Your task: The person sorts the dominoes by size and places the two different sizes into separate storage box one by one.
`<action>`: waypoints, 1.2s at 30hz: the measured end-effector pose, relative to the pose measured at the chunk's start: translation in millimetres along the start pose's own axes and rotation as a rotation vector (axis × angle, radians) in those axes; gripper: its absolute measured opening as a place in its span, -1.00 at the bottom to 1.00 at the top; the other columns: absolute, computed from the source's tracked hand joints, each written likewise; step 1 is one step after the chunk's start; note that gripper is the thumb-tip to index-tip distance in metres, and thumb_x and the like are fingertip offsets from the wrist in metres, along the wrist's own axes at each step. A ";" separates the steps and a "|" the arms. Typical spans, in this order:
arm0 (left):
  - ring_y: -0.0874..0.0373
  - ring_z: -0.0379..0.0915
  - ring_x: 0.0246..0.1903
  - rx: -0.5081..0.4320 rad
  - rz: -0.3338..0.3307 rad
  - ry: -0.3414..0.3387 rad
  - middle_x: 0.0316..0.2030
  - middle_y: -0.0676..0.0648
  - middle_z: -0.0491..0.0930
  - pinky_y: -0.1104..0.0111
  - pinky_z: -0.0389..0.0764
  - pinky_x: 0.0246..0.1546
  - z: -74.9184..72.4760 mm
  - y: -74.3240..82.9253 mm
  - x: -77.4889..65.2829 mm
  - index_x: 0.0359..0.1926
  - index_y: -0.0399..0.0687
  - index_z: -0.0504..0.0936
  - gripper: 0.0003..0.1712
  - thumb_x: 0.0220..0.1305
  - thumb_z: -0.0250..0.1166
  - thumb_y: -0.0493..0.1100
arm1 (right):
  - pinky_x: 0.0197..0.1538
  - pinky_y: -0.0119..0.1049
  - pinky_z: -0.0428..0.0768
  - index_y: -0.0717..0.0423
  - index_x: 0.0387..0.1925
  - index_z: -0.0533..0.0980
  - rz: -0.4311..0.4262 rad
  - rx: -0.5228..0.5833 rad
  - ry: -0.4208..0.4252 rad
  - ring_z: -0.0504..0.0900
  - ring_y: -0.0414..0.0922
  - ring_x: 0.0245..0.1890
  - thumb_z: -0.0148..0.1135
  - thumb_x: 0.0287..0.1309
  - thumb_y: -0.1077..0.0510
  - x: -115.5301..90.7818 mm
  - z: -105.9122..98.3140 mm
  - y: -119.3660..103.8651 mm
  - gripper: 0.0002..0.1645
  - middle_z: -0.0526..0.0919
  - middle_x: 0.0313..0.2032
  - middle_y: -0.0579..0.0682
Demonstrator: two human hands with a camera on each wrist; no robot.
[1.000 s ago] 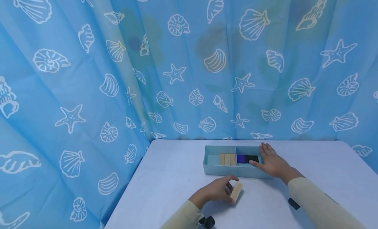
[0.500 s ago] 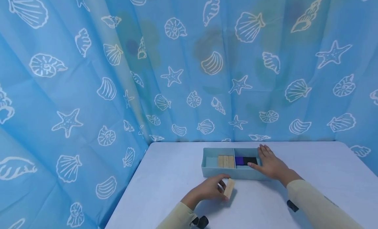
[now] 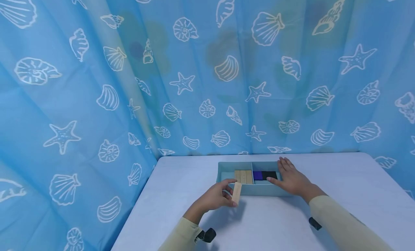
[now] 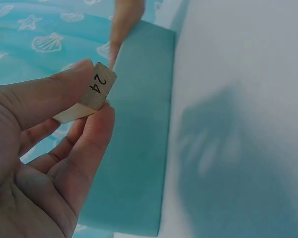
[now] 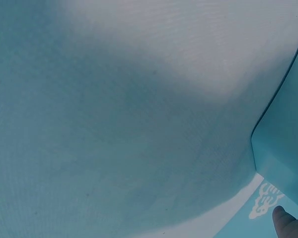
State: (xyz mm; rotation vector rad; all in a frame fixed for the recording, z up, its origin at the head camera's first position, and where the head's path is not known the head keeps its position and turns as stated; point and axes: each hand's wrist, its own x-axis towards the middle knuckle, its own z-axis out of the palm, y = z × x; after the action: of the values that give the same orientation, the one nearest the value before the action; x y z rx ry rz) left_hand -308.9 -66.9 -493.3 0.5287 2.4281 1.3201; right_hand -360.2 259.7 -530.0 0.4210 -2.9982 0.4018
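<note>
My left hand [image 3: 215,197] pinches a pale wooden block [image 3: 236,194] between thumb and fingers, just in front of the box's left half. In the left wrist view the block's end [image 4: 102,85] bears the number 24. The blue-green box [image 3: 259,190] has two compartments. Several similar wooden blocks [image 3: 243,176] lie side by side in the left one, against the divider. A purple block [image 3: 257,175] and a black piece [image 3: 269,175] lie in the right one. My right hand [image 3: 294,180] rests over the box's right end, fingers straight, thumb over the black piece.
The box stands near the back of a white-covered table [image 3: 181,182]. Behind it and to the left hangs a blue curtain [image 3: 201,81] with white shell and starfish prints. A black device [image 3: 207,235] sits at my left wrist.
My left hand has carried the wooden block leftward and closer to the box's front wall. My right hand stays on the box's right end. The head view has turned slightly right.
</note>
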 end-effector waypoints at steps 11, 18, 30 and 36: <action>0.13 0.52 -0.25 -0.076 0.015 0.047 -0.17 0.02 0.51 0.29 0.60 -0.24 -17.5 -1.9 -0.9 0.42 0.07 0.28 0.01 -0.05 0.55 -0.32 | 0.39 0.20 -0.07 0.52 0.41 -0.04 0.010 0.009 -0.006 -0.18 0.34 0.43 -0.10 0.16 -0.57 -2.3 -4.7 -5.7 0.33 -0.12 0.44 0.43; 0.12 0.52 -0.25 -0.099 0.000 0.077 -0.18 -0.01 0.51 0.29 0.60 -0.23 -24.0 -4.3 2.9 0.42 -0.03 0.28 0.00 -0.05 0.55 -0.34 | 0.39 0.19 -0.06 0.53 0.41 -0.03 0.002 -0.003 -0.006 -0.16 0.34 0.43 -0.19 0.13 -0.64 -4.4 -5.6 -7.9 0.38 -0.11 0.44 0.44; 0.11 0.53 -0.22 -0.145 -0.017 0.118 -0.17 -0.06 0.51 0.27 0.61 -0.19 -35.6 -1.8 17.2 0.42 -0.09 0.25 0.00 -0.02 0.55 -0.26 | 0.39 0.19 -0.08 0.52 0.41 -0.03 0.016 -0.002 -0.002 -0.18 0.34 0.43 -0.10 0.18 -0.57 -1.6 -5.3 -1.6 0.32 -0.12 0.44 0.43; 0.06 0.53 -0.20 -0.159 -0.034 0.124 -0.15 -0.09 0.50 0.24 0.61 -0.17 -43.2 -5.3 24.5 0.43 0.00 0.25 -0.02 0.00 0.54 -0.24 | 0.39 0.19 -0.07 0.51 0.41 -0.03 0.020 0.012 -0.010 -0.18 0.33 0.44 -0.08 0.17 -0.56 -2.8 -5.6 -5.1 0.31 -0.12 0.44 0.42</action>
State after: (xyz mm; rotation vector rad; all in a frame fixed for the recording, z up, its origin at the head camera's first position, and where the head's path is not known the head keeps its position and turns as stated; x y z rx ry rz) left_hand -350.7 -89.6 -478.0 0.3729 2.3897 1.5580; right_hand -355.9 257.2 -523.7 0.3959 -3.0135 0.4211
